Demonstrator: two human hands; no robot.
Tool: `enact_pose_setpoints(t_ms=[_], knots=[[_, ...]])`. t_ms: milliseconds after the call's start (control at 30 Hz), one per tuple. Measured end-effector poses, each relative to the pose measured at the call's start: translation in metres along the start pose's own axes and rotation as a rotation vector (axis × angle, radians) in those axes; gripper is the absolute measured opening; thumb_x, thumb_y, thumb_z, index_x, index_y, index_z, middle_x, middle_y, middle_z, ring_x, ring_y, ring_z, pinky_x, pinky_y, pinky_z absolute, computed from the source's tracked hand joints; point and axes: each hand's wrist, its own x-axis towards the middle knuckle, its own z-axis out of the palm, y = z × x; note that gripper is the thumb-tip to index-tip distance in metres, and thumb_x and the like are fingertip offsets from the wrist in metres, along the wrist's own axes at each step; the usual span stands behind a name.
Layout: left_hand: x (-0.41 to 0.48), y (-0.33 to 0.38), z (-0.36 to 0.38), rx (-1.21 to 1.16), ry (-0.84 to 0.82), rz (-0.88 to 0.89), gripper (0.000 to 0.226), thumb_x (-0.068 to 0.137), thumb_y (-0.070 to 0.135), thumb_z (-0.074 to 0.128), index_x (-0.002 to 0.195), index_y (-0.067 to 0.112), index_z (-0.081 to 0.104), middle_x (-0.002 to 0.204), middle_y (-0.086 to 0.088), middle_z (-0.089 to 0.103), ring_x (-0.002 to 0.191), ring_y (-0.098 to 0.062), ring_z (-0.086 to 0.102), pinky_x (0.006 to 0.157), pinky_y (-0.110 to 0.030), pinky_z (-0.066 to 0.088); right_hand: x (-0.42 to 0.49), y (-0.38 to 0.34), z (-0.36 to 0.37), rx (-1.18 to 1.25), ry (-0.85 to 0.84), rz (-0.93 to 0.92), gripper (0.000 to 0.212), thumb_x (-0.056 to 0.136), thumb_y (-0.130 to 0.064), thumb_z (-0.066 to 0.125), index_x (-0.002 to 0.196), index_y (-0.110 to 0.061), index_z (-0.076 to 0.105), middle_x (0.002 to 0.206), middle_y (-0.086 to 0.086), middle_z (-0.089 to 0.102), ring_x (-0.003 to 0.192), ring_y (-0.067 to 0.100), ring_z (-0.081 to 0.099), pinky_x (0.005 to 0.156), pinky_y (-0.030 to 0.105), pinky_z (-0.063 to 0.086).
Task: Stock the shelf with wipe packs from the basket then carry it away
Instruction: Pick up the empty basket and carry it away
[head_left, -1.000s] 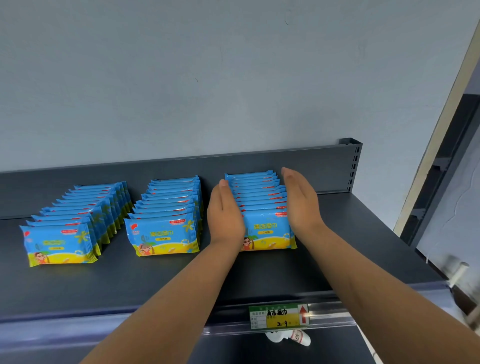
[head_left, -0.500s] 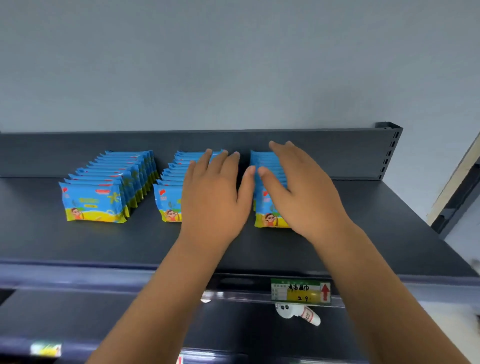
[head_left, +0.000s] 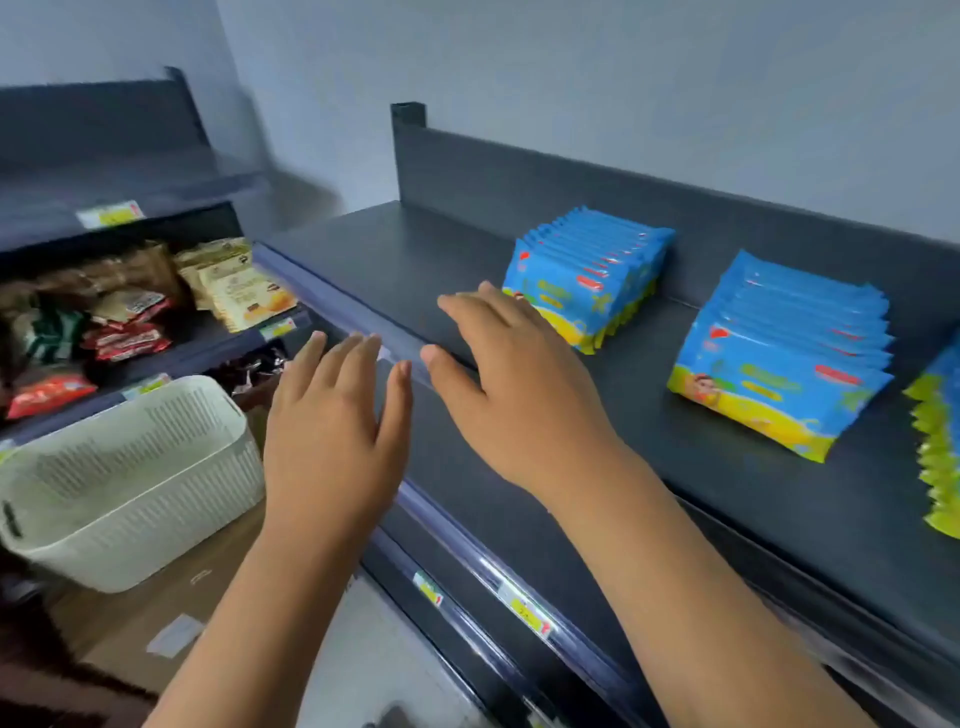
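1. The wipe packs (head_left: 587, 275) sit on the dark shelf (head_left: 415, 260) in neat rows, leaning back toward the rear panel. There are two full rows, plus the edge of a third at the far right.
2. The right hand (head_left: 519, 384) is over the shelf's front edge, just beside the nearest row. Its fingers are straight and spread and hold nothing. I can't tell if it actually touches the shelf.
3. The left hand (head_left: 332, 431) is out in front of the shelf, palm down, fingers spread too, also holding nothing.
4. The white basket (head_left: 130, 478) sits lower left on a cardboard box (head_left: 171, 597), near the left hand but apart from it.
5. Snack packets (head_left: 234, 286) fill the neighbouring shelves on the left, and price tags (head_left: 524, 613) run along the front rails.
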Motion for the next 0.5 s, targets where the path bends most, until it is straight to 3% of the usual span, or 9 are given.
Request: enact_pose_setpoints(t_ms=[267,400,500], knots=[[-0.026,-0.156,-0.038,0.218,0.018,-0.350,0.056,0.106,0.048,0.033,0.132,0.009,0.062,0.135,-0.010,0.065,0.141,-0.035,0.044,0.115,-0.048,0.037,0.059,-0.094,0.141,0.204,-0.277,-0.170,0.046,0.102,-0.044,0.048,0.141,-0.020,0.051,0.147,-0.002,0.052,0.145,0.020,0.037,0.111,0.040,0.039],[-0.033,-0.224,-0.054,0.307,-0.004,-0.512,0.059,0.105,0.052,0.029,0.136,0.013,0.061,0.139,-0.007,0.063,0.143,-0.031,0.043,0.117,-0.045,0.035,0.086,-0.132,0.201,0.270,-0.387,-0.177,0.040,0.102,-0.043,0.049,0.135,-0.021,0.052,0.142,-0.004,0.052,0.135,0.018,0.043,0.101,0.038,0.044],[-0.033,-0.271,-0.056,0.306,-0.028,-0.582,0.059,0.104,0.052,0.030,0.135,0.012,0.061,0.138,-0.007,0.064,0.143,-0.030,0.043,0.116,-0.044,0.036,0.105,-0.153,0.244,0.347,-0.455,-0.138,0.048,0.101,-0.046,0.048,0.144,-0.024,0.046,0.146,-0.005,0.049,0.133,0.018,0.047,0.101,0.043,0.049]])
